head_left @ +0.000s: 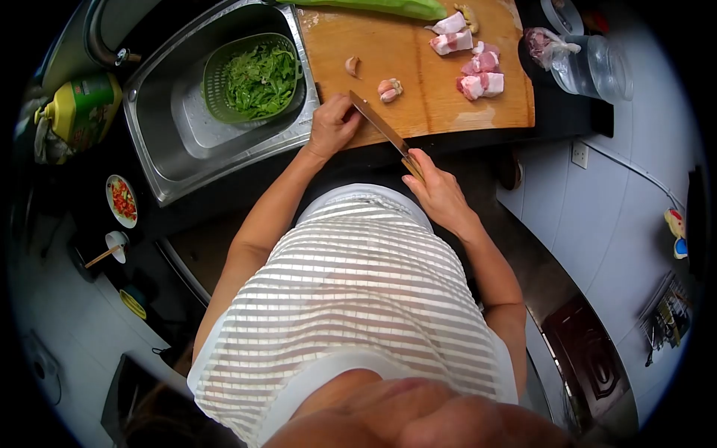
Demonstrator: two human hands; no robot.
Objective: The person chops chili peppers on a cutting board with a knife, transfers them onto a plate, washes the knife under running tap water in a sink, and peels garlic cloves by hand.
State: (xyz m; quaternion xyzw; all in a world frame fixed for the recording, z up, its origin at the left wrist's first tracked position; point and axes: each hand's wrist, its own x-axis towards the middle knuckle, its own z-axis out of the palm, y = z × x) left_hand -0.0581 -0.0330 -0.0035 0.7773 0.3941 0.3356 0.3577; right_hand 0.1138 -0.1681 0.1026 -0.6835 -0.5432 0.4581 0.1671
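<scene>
My right hand (437, 190) is wrapped round the wooden handle of a knife (379, 124), whose blade slants up and left over the front edge of the cutting board (381, 56). Close to the blade's tip, my left hand (333, 127) is closed, fingers curled together at the board's left front corner. Whatever those fingers hold is hidden. A single garlic clove (352, 66) lies on the board just beyond, and a partly separated garlic bulb (390, 90) rests to the right of the blade. Several chunks of raw pork (482, 71) sit at the board's right side.
Left of the board, a metal sink (172, 153) holds a green basket (216, 89) of leafy greens (261, 81). A long green gourd (388, 6) and ginger (468, 16) lie at the back. A bowl of chopped chillies (122, 201), a yellow bottle (78, 112) and a clear container (594, 67) stand around.
</scene>
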